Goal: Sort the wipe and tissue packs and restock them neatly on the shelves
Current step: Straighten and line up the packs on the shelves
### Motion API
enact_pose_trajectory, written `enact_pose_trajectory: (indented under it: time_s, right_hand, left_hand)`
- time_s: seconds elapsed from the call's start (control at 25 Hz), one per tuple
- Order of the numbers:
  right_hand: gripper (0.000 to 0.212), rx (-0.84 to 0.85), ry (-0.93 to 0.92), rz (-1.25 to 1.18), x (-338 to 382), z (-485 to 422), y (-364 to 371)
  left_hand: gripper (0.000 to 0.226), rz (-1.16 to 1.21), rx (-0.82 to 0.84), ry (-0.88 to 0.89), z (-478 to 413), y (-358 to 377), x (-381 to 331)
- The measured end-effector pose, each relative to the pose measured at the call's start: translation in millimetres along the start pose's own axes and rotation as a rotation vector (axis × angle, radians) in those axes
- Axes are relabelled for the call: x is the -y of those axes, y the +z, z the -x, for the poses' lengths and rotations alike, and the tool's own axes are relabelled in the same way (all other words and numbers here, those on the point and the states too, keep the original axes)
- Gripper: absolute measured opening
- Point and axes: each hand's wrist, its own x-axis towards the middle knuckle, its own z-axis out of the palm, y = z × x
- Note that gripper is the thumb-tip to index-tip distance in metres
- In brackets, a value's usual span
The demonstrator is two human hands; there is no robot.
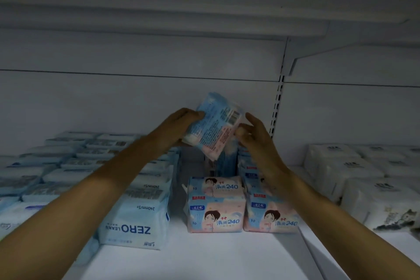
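I hold a blue-and-pink pack [216, 125] tilted in the air above the shelf, its printed back and barcode facing me. My left hand [179, 125] grips its left edge and my right hand [252, 134] pinches its right edge. Below it stand matching "240" packs [217, 216] in two rows; the left row [216, 186] has a gap behind its front packs. Pale blue "ZERO" packs [136, 223] fill the shelf to the left.
White wrapped tissue packs [354, 177] sit on the neighbouring shelf bay at the right. The white shelf board [204, 257] shows bare in front of the packs. A shelf overhang [204, 7] runs above, and a slotted upright [278, 102] divides the bays.
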Motion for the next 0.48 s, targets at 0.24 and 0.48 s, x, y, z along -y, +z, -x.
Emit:
enact_pose_trajectory:
  time_s: [0.24, 0.48]
  right_hand:
    - [0.08, -0.058, -0.272, 0.375, 10, -7, 6]
    - [0.099, -0.065, -0.537, 0.757, -2, -10, 12]
  left_hand:
    - [0.03, 0.138, -0.007, 0.01, 8, 10, 2]
    - [0.051, -0.09, 0.023, 0.156, 23, 9, 2]
